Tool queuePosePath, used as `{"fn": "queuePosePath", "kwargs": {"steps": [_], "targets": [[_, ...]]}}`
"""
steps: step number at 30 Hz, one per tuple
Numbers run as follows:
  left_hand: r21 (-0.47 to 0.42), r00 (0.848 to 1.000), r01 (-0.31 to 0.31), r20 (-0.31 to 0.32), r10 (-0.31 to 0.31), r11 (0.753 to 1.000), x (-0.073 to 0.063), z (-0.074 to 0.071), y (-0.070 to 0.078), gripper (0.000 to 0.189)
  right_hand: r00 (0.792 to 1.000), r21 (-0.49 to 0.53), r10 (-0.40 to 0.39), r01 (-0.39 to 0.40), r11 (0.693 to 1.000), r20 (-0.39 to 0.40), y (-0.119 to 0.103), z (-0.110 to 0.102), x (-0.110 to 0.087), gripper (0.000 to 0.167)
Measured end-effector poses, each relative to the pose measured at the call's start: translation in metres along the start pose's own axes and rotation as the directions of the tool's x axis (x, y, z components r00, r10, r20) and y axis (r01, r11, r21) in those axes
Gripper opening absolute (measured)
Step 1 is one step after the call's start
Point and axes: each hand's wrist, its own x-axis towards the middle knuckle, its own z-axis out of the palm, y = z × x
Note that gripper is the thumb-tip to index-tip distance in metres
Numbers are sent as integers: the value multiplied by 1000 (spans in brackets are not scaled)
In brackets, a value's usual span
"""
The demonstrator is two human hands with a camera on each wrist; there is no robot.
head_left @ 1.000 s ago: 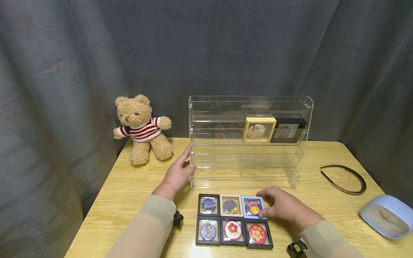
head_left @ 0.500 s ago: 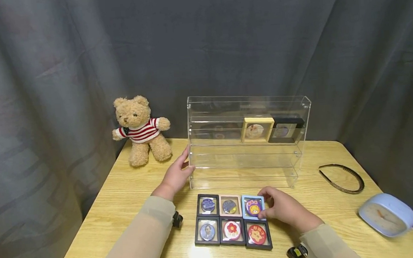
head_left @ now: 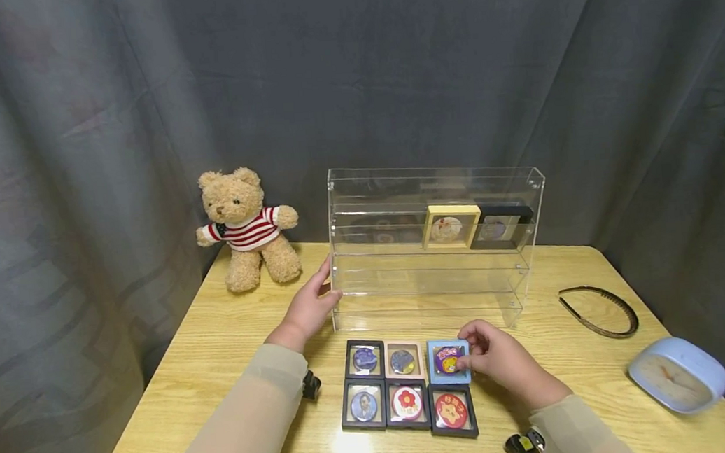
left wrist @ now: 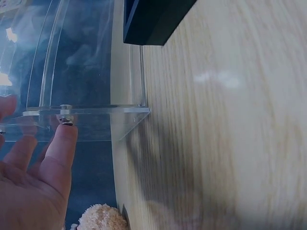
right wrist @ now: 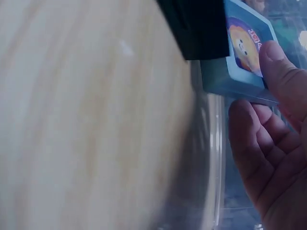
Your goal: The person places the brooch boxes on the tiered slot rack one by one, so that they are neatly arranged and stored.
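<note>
My right hand point(head_left: 501, 361) pinches a small blue-framed display case point(head_left: 436, 372) with a purple bear badge, thumb on its face. In the right wrist view this case point(right wrist: 220, 79) is tilted and lifted off the wood. My left hand point(head_left: 308, 311) touches the left side of a clear acrylic display rack point(head_left: 431, 306), its fingers fairly straight; the left wrist view shows a fingertip point(left wrist: 64, 136) at a metal screw on the side panel. A yellow-framed case point(head_left: 452, 210) and a black-framed case point(head_left: 503, 211) stand on a rack shelf, at the right.
Several framed badges, including a pink-framed one point(head_left: 404, 374) and a red-flower one point(head_left: 409, 427), lie in two rows before the rack. A teddy bear point(head_left: 242, 214) sits back left. A headband point(head_left: 620, 300) and a blue clock point(head_left: 683, 351) are at right on the wooden table point(head_left: 221, 377).
My right hand has drawn the blue-framed case slightly right and up, apart from the pink-framed one. My left hand stays at the rack's side.
</note>
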Motion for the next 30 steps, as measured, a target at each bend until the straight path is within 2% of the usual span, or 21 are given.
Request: {"fn": "queuePosePath", "kwargs": {"steps": [3,7,14,18,23,30], "targets": [[-1,1000,-6,-2,6,1000,0,0,0,75,1000,0,-16,16,1000,-22,-2,-5,1,40],[1,1000,-3,-1,3,1000,0,-1,1,76,997,-68,-46,42,997,-60,-6,-17,4,41],[5,1000,-3,2,3,1000,-1,-1,1,76,986,-169,-68,42,985,-150,-21,-51,11,33],[14,1000,-5,4,5,1000,0,-2,1,76,979,-168,-45,11,986,-199,-32,-73,14,32],[15,1000,-6,2,6,1000,0,-3,2,77,963,-162,-25,-19,987,-268,-46,-94,21,44],[13,1000,-8,11,8,1000,0,-2,1,78,934,-109,-38,-1,994,-355,-59,-117,30,46]]}}
